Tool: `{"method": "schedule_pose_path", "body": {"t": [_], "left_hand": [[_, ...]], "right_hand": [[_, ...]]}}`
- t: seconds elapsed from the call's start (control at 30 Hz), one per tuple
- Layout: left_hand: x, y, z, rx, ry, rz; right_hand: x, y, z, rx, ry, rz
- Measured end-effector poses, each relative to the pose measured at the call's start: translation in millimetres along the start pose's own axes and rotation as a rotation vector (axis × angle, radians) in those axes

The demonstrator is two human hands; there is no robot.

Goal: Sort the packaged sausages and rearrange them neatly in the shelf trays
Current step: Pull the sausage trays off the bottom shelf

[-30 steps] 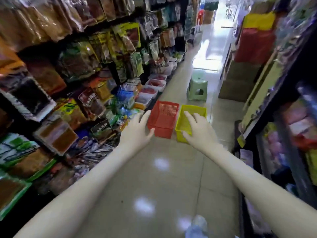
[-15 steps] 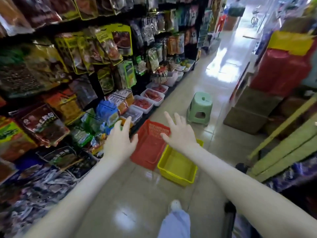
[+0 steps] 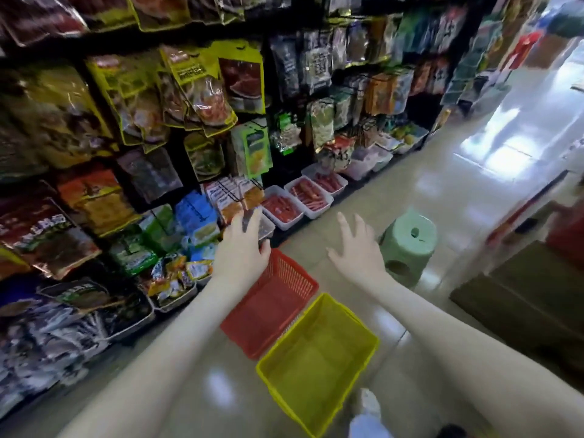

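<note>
Left hand [image 3: 243, 252] and right hand [image 3: 358, 249] reached out over the floor [image 3: 363, 191], nothing held.
Both grips were apart, fingers spread. Sausages [image 3: 308, 194] lay in white trays [image 3: 320, 211], rowed at floor level just beyond the left hand. Red basket [image 3: 275, 311] and yellow basket [image 3: 319, 358] sat side by side under the arms. Green stool [image 3: 407, 245] stood near the right hand.

2 bare forearms reach forward from the lower frame edge, converging slightly. Left hand [image 3: 243, 251]: back up, fingers extended and loosely together, holding nothing. Right hand [image 3: 357, 251]: back up, fingers straight and splayed, thumb out, holding nothing.
</note>
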State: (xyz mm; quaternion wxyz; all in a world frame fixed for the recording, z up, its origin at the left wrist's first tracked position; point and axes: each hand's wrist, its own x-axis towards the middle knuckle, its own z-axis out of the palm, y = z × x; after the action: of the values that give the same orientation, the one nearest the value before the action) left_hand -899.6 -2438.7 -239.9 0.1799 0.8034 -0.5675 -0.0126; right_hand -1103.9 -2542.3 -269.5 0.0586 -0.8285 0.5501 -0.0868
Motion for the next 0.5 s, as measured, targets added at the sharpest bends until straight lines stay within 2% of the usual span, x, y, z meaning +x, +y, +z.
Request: {"method": "schedule_pose_path", "body": {"t": [0.17, 0.3, 0.5], "left_hand": [[28, 54, 38, 0.010, 0.046, -0.243], [30, 92, 55, 0.041, 0.006, -0.386], [32, 100, 53, 0.100, 0.047, -0.495]], "right_hand": [[85, 46, 18, 0.078, -0.143, -0.197], [131, 63, 13, 0.150, -0.187, -0.317], [169, 83, 10, 0.158, -0.187, -0.444]]}}
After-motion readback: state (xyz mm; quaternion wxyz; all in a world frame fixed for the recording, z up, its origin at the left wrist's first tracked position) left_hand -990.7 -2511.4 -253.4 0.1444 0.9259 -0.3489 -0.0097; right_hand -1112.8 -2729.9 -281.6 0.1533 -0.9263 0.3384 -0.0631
